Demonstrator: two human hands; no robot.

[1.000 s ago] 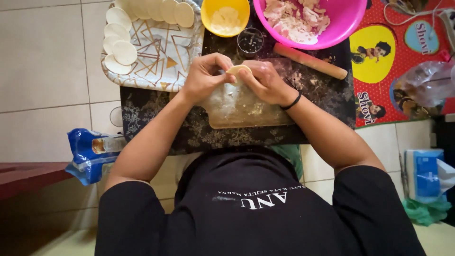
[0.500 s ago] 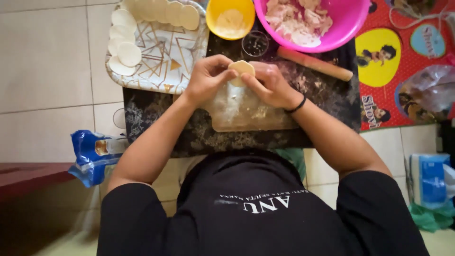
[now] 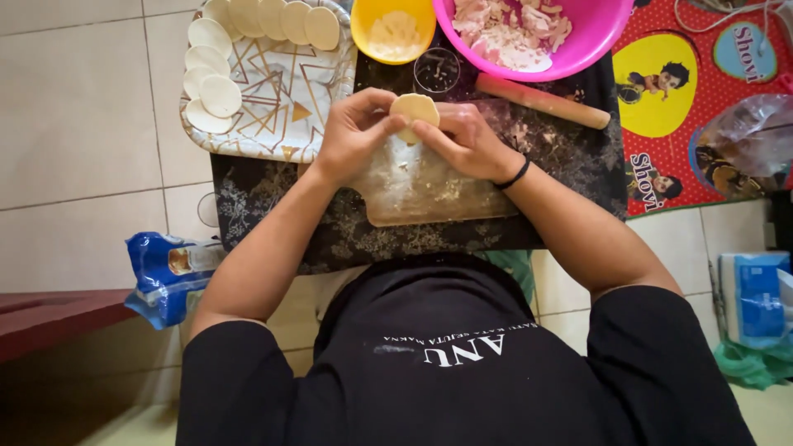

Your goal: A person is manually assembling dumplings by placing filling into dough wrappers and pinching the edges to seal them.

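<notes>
Both your hands pinch one dough round (image 3: 415, 110) between them, left hand (image 3: 357, 132) and right hand (image 3: 462, 140) closed on its edges, raised just above the wooden board (image 3: 429, 194) so crumbs fall there. Beyond the board sits the pink bowl (image 3: 607, 25) of filling, within reach.
</notes>
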